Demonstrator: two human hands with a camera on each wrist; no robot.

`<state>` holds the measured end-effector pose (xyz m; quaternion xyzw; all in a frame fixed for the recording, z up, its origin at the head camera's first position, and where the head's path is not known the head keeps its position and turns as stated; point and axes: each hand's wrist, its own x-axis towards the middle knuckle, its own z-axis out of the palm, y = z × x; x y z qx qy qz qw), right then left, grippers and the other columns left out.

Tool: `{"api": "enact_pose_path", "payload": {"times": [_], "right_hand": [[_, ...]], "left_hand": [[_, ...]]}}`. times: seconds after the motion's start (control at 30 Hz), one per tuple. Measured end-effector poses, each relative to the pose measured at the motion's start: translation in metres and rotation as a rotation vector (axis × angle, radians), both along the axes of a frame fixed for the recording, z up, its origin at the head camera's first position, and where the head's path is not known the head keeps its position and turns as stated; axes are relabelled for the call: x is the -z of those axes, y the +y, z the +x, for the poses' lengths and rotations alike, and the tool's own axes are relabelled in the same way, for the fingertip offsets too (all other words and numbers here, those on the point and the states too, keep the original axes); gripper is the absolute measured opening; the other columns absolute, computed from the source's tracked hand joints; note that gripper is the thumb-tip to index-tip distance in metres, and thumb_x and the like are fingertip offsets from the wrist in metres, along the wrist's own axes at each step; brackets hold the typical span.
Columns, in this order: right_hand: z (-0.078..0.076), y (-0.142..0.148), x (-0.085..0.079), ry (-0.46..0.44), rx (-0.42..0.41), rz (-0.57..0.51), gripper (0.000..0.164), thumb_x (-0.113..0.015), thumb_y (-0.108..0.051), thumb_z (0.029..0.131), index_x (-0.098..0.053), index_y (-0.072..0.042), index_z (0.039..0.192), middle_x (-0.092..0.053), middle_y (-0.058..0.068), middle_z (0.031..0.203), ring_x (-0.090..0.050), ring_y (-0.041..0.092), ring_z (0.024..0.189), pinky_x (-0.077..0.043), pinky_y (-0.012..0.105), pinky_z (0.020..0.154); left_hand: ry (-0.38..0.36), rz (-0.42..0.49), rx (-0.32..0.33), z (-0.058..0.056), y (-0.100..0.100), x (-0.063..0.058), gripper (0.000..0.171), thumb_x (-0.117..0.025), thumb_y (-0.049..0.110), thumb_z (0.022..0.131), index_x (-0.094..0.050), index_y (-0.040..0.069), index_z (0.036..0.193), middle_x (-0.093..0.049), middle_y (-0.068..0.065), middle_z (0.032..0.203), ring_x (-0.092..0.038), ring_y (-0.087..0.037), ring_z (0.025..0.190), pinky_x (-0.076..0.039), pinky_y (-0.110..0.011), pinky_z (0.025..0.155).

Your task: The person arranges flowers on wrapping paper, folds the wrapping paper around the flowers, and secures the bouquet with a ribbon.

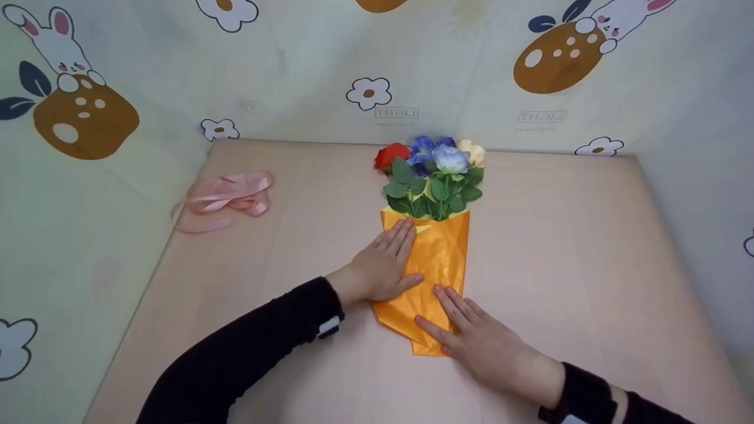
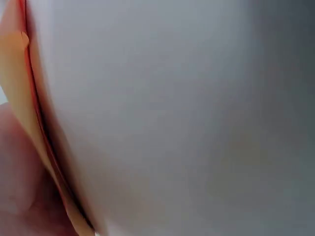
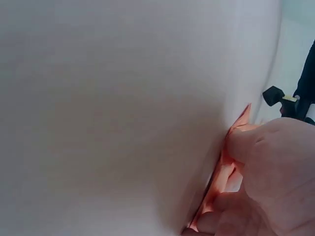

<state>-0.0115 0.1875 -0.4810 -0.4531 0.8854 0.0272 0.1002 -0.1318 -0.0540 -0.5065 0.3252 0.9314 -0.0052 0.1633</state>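
Observation:
A bouquet of artificial flowers (image 1: 450, 159), with red, blue, pale blue and cream blooms over green leaves, lies wrapped in orange wrapping paper (image 1: 439, 253) at the middle of the table. My left hand (image 1: 386, 262) lies on the paper's left side, fingers extended toward the leaves. Lower down on the right, my right hand (image 1: 471, 335) rests on the paper with its fingers straight and spread. In the left wrist view the paper's edge (image 2: 34, 103) shows beside part of the hand. The right wrist view shows the right hand (image 3: 275, 172) against the folded paper.
A loose pink ribbon (image 1: 227, 197) lies coiled at the table's far left. The pale table (image 1: 565, 253) meets walls covered in a rabbit and flower print (image 1: 306, 65) at the back and both sides.

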Motion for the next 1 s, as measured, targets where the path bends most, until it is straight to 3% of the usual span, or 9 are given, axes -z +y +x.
{"api": "enact_pose_path", "payload": {"times": [0.17,0.33,0.43,0.53,0.7,0.8,1.0], "right_hand": [[-0.001,-0.002,-0.002,-0.040,0.013,0.033,0.059,-0.051,-0.031,0.110,-0.030,-0.026,0.165,-0.013,0.031,0.168,-0.022,0.049,0.153,-0.039,0.057,0.114],[-0.002,-0.002,-0.001,-0.063,0.032,0.073,0.060,-0.046,-0.033,0.111,-0.023,-0.029,0.167,-0.006,0.029,0.170,-0.016,0.046,0.155,-0.035,0.056,0.117],[-0.002,-0.003,-0.002,-0.052,0.028,0.108,0.062,-0.048,-0.033,0.111,-0.021,-0.030,0.167,-0.006,0.029,0.170,-0.016,0.045,0.156,-0.036,0.056,0.117],[-0.002,-0.004,-0.002,-0.036,0.019,0.136,0.064,-0.050,-0.034,0.110,-0.021,-0.030,0.167,-0.006,0.029,0.170,-0.016,0.045,0.156,-0.037,0.055,0.117],[-0.001,-0.003,0.000,-0.008,0.004,0.111,0.065,-0.053,-0.032,0.109,-0.024,-0.027,0.167,-0.010,0.031,0.168,-0.020,0.047,0.154,-0.039,0.054,0.116],[-0.001,-0.002,0.001,-0.005,0.004,0.100,0.066,-0.052,-0.032,0.109,-0.021,-0.027,0.167,-0.010,0.031,0.168,-0.019,0.047,0.155,-0.038,0.054,0.116],[-0.003,0.000,0.002,-0.045,0.019,0.087,0.063,-0.043,-0.037,0.112,-0.017,-0.025,0.168,-0.004,0.029,0.170,-0.013,0.045,0.156,-0.034,0.054,0.119]], "left_hand": [[-0.022,-0.077,-0.090,-0.012,-0.002,-0.006,0.090,-0.016,0.067,0.106,0.009,0.004,0.164,0.015,-0.015,0.172,0.010,-0.028,0.159,-0.002,-0.043,0.128],[0.037,-0.090,-0.098,-0.017,-0.005,-0.014,0.088,-0.016,0.065,0.107,0.002,0.001,0.165,0.006,-0.020,0.172,0.001,-0.033,0.160,-0.005,-0.045,0.128],[0.126,-0.099,-0.063,-0.007,-0.003,-0.018,0.086,-0.019,0.061,0.109,-0.002,-0.001,0.164,0.003,-0.021,0.172,-0.002,-0.034,0.160,-0.007,-0.046,0.128],[0.164,-0.098,0.008,0.012,0.000,-0.020,0.083,-0.022,0.058,0.110,-0.003,-0.002,0.164,0.003,-0.020,0.172,-0.002,-0.033,0.160,-0.010,-0.047,0.128],[0.073,-0.025,0.140,0.040,-0.004,-0.018,0.085,-0.027,0.058,0.109,-0.006,-0.004,0.164,0.002,-0.022,0.172,-0.002,-0.035,0.160,-0.015,-0.048,0.127],[0.040,-0.003,0.165,0.045,-0.010,-0.017,0.089,-0.030,0.062,0.108,-0.006,-0.003,0.164,0.002,-0.022,0.172,-0.002,-0.035,0.159,-0.015,-0.047,0.127],[0.022,-0.039,0.244,0.041,-0.022,-0.019,0.115,-0.031,0.084,0.094,0.003,0.001,0.165,0.008,-0.018,0.173,0.002,-0.032,0.160,-0.013,-0.044,0.128]]}}
